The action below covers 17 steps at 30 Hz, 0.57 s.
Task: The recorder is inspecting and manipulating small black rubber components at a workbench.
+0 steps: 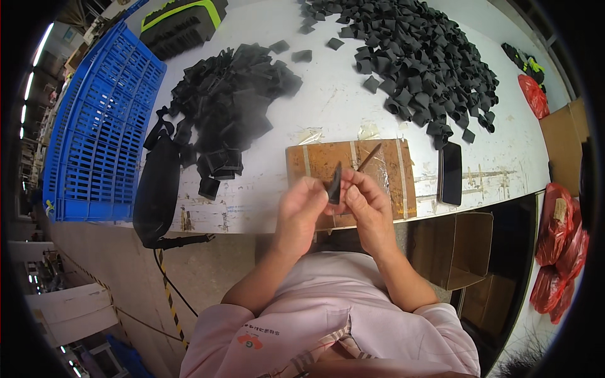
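Between my hands, above a brown taped board (397, 179), is a small folded black fabric piece (336, 184). My left hand (302, 206) pinches its near end between thumb and fingers. Close beside it, my right hand (370, 205) is closed around a thin brown stick (370, 157) that points up and to the right. The fingertips of my right hand also meet the edge of the fabric piece; how firmly they grip it is hidden.
Flat black pieces (236, 94) lie heaped at left, folded black loops (416, 57) at far right. A blue crate (107, 120) and black pouch (157, 189) stand left. A phone (450, 173) lies right; red bags (558, 233) and a cardboard box (469, 246) are beyond the edge.
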Available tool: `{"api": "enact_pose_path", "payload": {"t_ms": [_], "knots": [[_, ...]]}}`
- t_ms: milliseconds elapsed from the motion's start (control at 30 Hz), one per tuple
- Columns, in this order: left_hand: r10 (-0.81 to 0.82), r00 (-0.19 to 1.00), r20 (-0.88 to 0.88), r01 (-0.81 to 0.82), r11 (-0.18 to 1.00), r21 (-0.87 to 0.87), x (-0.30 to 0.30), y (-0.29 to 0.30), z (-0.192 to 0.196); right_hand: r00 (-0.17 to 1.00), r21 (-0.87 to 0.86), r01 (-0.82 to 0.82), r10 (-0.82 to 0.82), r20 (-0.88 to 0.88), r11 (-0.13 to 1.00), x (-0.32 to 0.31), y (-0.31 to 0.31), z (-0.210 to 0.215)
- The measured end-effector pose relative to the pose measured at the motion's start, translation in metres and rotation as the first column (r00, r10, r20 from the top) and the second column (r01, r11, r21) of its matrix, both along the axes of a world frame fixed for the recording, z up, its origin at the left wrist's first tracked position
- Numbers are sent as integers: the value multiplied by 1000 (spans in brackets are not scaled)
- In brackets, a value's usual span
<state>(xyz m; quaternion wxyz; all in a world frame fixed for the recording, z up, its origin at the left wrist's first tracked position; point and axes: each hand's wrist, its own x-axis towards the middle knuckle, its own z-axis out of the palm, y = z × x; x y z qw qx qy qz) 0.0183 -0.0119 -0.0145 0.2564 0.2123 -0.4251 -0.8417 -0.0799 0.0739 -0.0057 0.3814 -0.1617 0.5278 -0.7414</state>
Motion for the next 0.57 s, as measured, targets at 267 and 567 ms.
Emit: {"api": "enact_pose_path", "payload": {"t_ms": [267,567], "knots": [[-62,995,-77,72,987,145,-1,4,18,895,-182,-158,219,389,970,-23,13,1],[-285,955,86,271,951,147,0,-9,20,863,-184,-292,342,373,939,-30,17,-4]]}}
